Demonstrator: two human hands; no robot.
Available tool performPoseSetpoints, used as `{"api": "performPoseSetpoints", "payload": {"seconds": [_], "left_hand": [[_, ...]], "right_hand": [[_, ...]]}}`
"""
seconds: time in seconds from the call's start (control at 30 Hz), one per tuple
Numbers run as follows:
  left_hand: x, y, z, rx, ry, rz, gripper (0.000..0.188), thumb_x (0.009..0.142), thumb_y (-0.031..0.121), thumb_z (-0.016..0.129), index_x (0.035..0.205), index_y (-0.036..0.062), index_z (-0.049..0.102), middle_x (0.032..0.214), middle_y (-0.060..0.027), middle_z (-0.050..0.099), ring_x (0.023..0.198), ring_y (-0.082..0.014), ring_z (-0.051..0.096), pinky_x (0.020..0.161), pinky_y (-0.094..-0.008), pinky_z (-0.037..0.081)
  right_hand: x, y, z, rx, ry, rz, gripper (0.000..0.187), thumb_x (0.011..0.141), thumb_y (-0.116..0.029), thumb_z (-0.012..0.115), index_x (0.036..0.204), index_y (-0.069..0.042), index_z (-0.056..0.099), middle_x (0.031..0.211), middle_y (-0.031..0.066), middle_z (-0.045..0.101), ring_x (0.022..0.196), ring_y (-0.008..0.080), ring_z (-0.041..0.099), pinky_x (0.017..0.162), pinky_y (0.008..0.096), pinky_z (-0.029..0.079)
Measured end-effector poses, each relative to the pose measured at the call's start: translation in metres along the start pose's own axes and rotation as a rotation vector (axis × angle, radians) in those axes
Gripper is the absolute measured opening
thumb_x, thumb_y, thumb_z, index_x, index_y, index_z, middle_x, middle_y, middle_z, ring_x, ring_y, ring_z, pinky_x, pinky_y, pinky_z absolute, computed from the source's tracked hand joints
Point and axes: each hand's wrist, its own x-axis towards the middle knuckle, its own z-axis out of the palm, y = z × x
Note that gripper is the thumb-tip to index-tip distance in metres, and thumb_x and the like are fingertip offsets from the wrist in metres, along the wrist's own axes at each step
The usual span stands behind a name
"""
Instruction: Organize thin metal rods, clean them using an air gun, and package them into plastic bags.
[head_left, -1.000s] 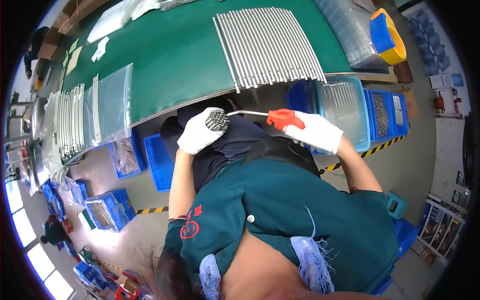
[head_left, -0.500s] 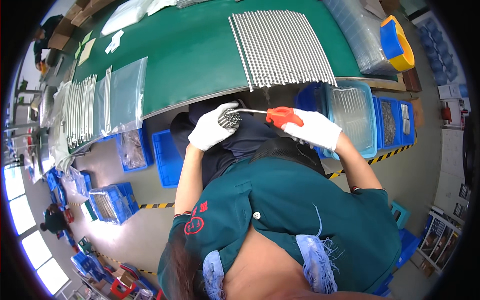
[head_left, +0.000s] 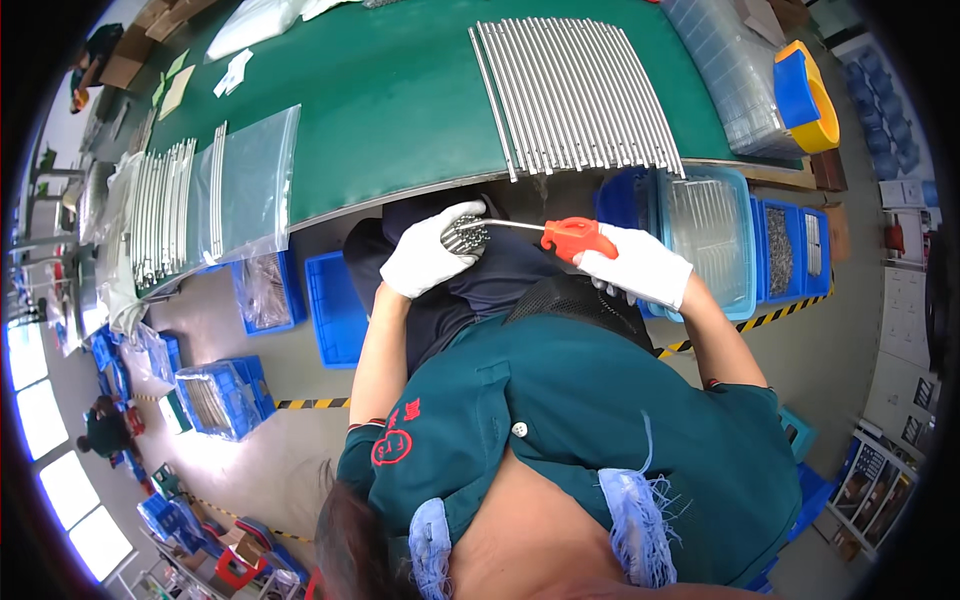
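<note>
My left hand [head_left: 432, 252], in a white glove, is wrapped round a bundle of thin metal rods [head_left: 466, 237], whose ends face up past my fingers. In my gloved right hand [head_left: 640, 264] is a red air blow gun [head_left: 578, 240], gripped by its handle. Its slim bent metal nozzle [head_left: 508, 224] reaches left, and the tip is at the rod ends; whether it touches them I cannot tell. Both hands are over my lap, just short of the table edge. The lower part of the bundle is hidden by my left hand.
On the green table [head_left: 390, 110] lies a row of long metal rods [head_left: 575, 95]. More rods [head_left: 160, 215] lie by a clear plastic bag [head_left: 255, 180] at left. A light-blue bin [head_left: 748, 240] and blue bins [head_left: 785, 295] stand right; an open blue bin [head_left: 335, 310] stands left.
The whole view has shifted slightly. Both hands keep their grips, and the nozzle stays at the rod ends.
</note>
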Motion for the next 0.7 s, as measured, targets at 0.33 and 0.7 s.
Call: {"api": "performPoseSetpoints", "payload": {"seconds": [0.33, 0.7], "left_hand": [[0.000, 0.009, -0.002, 0.218, 0.032, -0.005, 0.048, 0.072, 0.005, 0.074, 0.117, 0.0068, 0.059, 0.096, -0.0046, 0.067, 0.085, -0.0076, 0.060, 0.081, -0.0240, 0.050], [0.002, 0.011, -0.001, 0.236, 0.037, 0.056, 0.045, 0.073, 0.009, 0.075, 0.115, 0.0056, 0.060, 0.100, -0.0080, 0.067, 0.088, -0.0135, 0.064, 0.083, -0.0265, 0.050]], "right_hand": [[-0.004, 0.015, 0.000, 0.091, 0.072, -0.018, 0.048, 0.088, -0.040, 0.061, 0.126, -0.011, 0.056, 0.071, -0.0018, 0.057, 0.054, 0.0061, 0.051, 0.047, 0.0217, 0.042], [0.003, 0.030, -0.001, -0.026, 0.164, -0.078, 0.046, 0.087, -0.041, 0.061, 0.122, -0.011, 0.057, 0.070, -0.0016, 0.057, 0.054, 0.0072, 0.051, 0.047, 0.0230, 0.043]]}}
